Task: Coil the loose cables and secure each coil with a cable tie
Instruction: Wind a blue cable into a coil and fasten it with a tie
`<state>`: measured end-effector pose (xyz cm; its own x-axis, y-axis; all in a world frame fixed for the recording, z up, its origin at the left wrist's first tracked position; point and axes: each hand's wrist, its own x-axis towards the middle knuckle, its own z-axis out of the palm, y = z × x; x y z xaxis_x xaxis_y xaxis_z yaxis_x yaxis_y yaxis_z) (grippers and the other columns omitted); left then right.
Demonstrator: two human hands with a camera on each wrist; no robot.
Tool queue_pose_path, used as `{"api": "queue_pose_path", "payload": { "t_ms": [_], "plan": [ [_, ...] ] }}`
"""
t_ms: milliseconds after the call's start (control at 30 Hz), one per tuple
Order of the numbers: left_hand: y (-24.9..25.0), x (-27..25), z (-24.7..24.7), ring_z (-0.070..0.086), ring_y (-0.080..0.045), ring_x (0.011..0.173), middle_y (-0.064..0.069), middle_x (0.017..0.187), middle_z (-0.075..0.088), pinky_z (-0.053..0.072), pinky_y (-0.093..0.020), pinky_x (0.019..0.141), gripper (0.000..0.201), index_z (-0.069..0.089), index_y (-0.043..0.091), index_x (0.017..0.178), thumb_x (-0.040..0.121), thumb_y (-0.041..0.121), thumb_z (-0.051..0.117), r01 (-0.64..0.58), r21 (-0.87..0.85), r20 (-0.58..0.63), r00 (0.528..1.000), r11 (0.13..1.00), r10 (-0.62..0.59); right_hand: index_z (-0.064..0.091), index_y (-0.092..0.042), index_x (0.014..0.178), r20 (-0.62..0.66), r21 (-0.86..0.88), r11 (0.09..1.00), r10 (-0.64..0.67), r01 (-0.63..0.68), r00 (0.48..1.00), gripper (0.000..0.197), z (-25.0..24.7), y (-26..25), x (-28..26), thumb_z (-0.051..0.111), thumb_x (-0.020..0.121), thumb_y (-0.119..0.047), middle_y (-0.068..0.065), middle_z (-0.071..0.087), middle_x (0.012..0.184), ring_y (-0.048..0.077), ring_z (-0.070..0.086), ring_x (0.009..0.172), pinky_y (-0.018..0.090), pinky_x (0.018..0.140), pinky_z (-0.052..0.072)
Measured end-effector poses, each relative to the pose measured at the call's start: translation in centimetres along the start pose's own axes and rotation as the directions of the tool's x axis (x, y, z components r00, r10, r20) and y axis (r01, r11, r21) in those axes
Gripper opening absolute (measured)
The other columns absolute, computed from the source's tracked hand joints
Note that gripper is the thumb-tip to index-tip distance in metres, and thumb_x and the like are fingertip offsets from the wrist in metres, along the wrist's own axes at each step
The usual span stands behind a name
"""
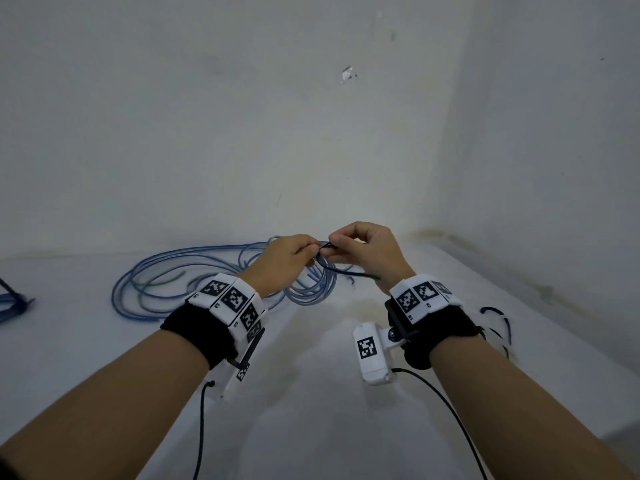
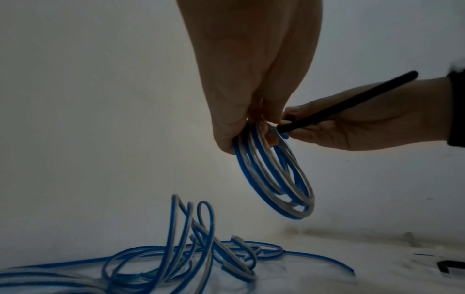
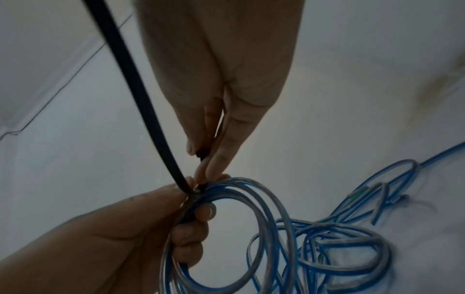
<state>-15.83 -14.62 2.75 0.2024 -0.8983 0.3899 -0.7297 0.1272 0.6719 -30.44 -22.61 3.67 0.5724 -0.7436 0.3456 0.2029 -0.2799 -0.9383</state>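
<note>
The left hand [image 1: 284, 259] clamped its grip on a blue coil [image 2: 274, 179] held above the floor [image 1: 311, 358]; the right hand [image 1: 363, 251] pinched a black cable tie [image 2: 347, 101] at the coil's top. Loose cables [image 1: 180, 275] lay far left.

Coil [image 2: 276, 179] above, seemingly, loose cables [image 2: 176, 258].

left hand [image 1: 287, 261]: raised, fingers curled, grip closed | right hand [image 1: 367, 252]: raised, fingertips pinching, touching left

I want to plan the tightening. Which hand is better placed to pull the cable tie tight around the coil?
Probably the right hand: it already pinches the black cable tie at the coil. The left hand grips the coil's loops together and should keep them bunched.
</note>
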Motion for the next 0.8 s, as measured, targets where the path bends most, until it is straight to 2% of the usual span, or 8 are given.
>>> {"api": "queue_pose_path", "payload": {
  "t_ms": [100, 167, 267, 367, 467, 567, 633, 800],
  "plan": [
    [-0.7, -0.7, -0.7, 0.057, -0.022, 0.081, -0.009, 0.087, 0.065, 0.045, -0.032, 0.075, 0.025, 0.065, 0.009, 0.107, 0.096, 0.024, 0.049, 0.022, -0.03, 0.0, 1.0, 0.999, -0.022, 0.063, 0.006, 0.086, -0.012, -0.032, 0.999, -0.022, 0.021, 1.0, 0.005, 1.4, 0.1, 0.3, 0.063, 0.085, 0.002, 0.024, 0.064, 0.084, 0.023, 0.07, 0.065, 0.027, 0.064, 0.059],
    [-1.2, -0.9, -1.0, 0.058, -0.023, 0.08, -0.013, 0.09, 0.067, 0.045, -0.038, 0.076, 0.024, 0.066, 0.008, 0.104, 0.095, 0.025, 0.053, 0.027, -0.041, -0.009, 1.0, 0.999, -0.027, 0.063, 0.004, 0.084, 0.004, -0.047, 0.998, -0.03, 0.03, 1.0, 0.004, 2.0, 0.2, 0.4, 0.064, 0.085, 0.0, 0.025, 0.064, 0.085, 0.029, 0.069, 0.068, 0.03, 0.067, 0.059],
    [-1.8, -1.1, -1.5, 0.057, -0.018, 0.077, -0.009, 0.088, 0.066, 0.044, -0.032, 0.073, 0.02, 0.066, 0.008, 0.099, 0.094, 0.023, 0.053, 0.038, -0.025, 0.002, 0.999, 0.999, -0.038, 0.063, 0.004, 0.091, 0.057, -0.055, 0.998, -0.021, 0.024, 0.998, 0.006, 2.7, 0.3, 0.5, 0.061, 0.088, 0.0, 0.023, 0.066, 0.086, 0.031, 0.068, 0.073, 0.032, 0.069, 0.06],
    [-2.1, -1.2, -1.8, 0.051, -0.013, 0.067, -0.001, 0.076, 0.06, 0.039, -0.026, 0.064, 0.021, 0.066, 0.005, 0.096, 0.094, 0.022, 0.054, 0.093, -0.079, -0.008, 0.996, 0.993, -0.094, 0.062, 0.004, 0.104, 0.101, -0.079, 0.996, -0.033, 0.041, 0.994, 0.015, 3.0, 0.3, 0.4, 0.055, 0.091, 0.002, 0.016, 0.067, 0.091, 0.017, 0.068, 0.073, 0.026, 0.066, 0.058],
    [-2.3, -1.1, -2.0, 0.045, -0.015, 0.063, 0.0, 0.069, 0.054, 0.034, -0.027, 0.061, 0.02, 0.064, 0.004, 0.09, 0.093, 0.022, 0.056, 0.165, -0.173, -0.01, 0.986, 0.971, -0.169, 0.061, 0.001, 0.109, 0.155, -0.125, 0.99, -0.053, 0.072, 0.987, 0.024, 3.3, 0.6, 0.2, 0.045, 0.093, 0.008, 0.012, 0.067, 0.101, 0.016, 0.067, 0.081, 0.022, 0.069, 0.055],
    [-2.5, -1.0, -2.2, 0.037, -0.016, 0.055, -0.003, 0.064, 0.05, 0.029, -0.028, 0.054, 0.016, 0.062, 0.007, 0.084, 0.094, 0.014, 0.052, 0.227, -0.301, 0.0, 0.971, 0.926, -0.238, 0.063, -0.005, 0.109, 0.182, -0.177, 0.977, -0.086, 0.119, 0.98, 0.038, 3.3, 0.9, -0.1, 0.04, 0.087, 0.016, 0.008, 0.067, 0.106, 0.012, 0.062, 0.089, 0.023, 0.073, 0.051],
    [-2.5, -1.0, -2.4, 0.035, -0.014, 0.051, -0.004, 0.063, 0.049, 0.028, -0.026, 0.051, 0.017, 0.064, 0.001, 0.092, 0.095, 0.013, 0.051, 0.267, -0.359, 0.006, 0.959, 0.894, -0.284, 0.063, -0.006, 0.11, 0.212, -0.133, 0.982, -0.102, 0.132, 0.972, 0.044, 3.2, 1.1, -0.4, 0.042, 0.082, 0.02, 0.005, 0.067, 0.104, 0.015, 0.059, 0.087, 0.024, 0.074, 0.051],
    [-2.6, -1.0, -2.6, 0.032, -0.01, 0.046, -0.005, 0.062, 0.046, 0.027, -0.017, 0.042, 0.014, 0.06, 0.002, 0.089, 0.096, 0.011, 0.051, 0.34, -0.441, 0.038, 0.932, 0.831, -0.361, 0.067, -0.002, 0.1, 0.229, -0.084, 0.979, -0.164, 0.187, 0.96, 0.019, 3.8, 1.6, -0.9, 0.061, 0.084, 0.007, 0.01, 0.067, 0.097, 0.017, 0.061, 0.081, 0.023, 0.073, 0.051]
  ]
}}
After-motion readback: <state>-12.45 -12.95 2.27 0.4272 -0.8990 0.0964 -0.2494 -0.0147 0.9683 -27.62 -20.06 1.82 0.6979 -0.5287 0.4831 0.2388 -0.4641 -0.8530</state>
